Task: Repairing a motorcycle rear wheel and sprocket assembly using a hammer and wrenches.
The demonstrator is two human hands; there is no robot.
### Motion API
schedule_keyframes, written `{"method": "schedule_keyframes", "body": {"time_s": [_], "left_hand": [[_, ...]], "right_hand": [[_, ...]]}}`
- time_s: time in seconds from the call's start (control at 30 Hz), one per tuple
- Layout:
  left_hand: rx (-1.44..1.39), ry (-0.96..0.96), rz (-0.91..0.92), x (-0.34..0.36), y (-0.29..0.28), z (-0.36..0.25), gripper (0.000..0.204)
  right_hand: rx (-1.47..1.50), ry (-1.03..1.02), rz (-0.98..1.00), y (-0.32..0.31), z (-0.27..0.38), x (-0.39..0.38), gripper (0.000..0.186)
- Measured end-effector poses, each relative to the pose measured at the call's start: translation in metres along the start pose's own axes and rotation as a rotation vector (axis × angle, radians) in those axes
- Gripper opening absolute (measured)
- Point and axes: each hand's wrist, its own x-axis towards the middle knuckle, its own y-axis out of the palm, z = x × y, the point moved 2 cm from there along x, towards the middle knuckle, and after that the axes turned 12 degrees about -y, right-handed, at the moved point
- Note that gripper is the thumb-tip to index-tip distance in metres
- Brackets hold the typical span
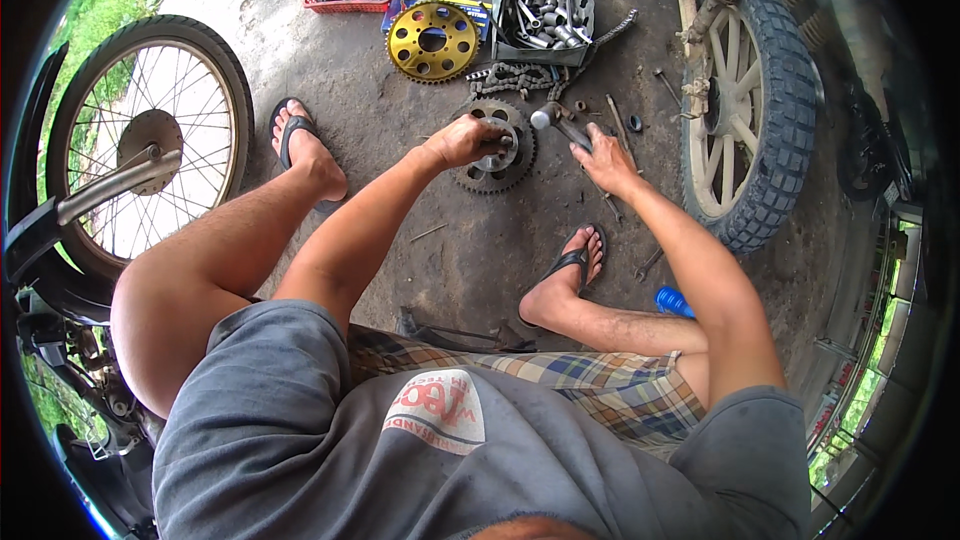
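My right hand (608, 162) is closed round the handle of a hammer (569, 131). Its pale round face points left toward a dark toothed sprocket (468, 178), with a gap between them. The sprocket lies flat on the ground, and a silvery round hub (513, 154) sits at its middle. Over that hub my left hand (466, 143) has its fingers closed; what they pinch is too small and covered to make out. Just beyond the sprocket lies a drive chain (520, 77). A gold sprocket (432, 41) rests farther off, on a blue and yellow box (396, 8).
A grey bin (541, 52) of sockets and tools and a red basket (352, 7) stand at the far side. Loose tools lie near my right hand. A knobby-tyred wheel (765, 130) stands right, a spoked wheel (240, 100) left. My sandalled feet flank the work.
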Motion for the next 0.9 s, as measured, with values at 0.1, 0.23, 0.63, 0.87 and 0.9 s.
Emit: {"method": "schedule_keyframes", "body": {"time_s": [0.1,0.23,0.63,0.87,0.9], "left_hand": [[-0.029,0.017,-0.050,-0.004,0.005,-0.001,0.029],[-0.025,0.045,-0.084,-0.008,0.004,-0.006,0.023],[-0.026,0.067,-0.123,-0.006,0.008,0.001,0.026],[-0.041,0.023,-0.128,-0.007,0.009,0.002,0.026],[-0.036,0.014,-0.112,-0.006,0.009,0.003,0.026]], "right_hand": [[0.157,-0.286,-0.079,-0.031,0.031,0.000,0.066],[0.235,-0.436,-0.127,-0.027,0.077,-0.020,0.060],[0.160,-0.707,-0.370,-0.027,0.093,-0.032,0.040],[0.141,-0.316,-0.084,-0.031,0.085,-0.017,0.048],[0.174,-0.368,-0.146,-0.033,0.084,-0.018,0.047]]}}
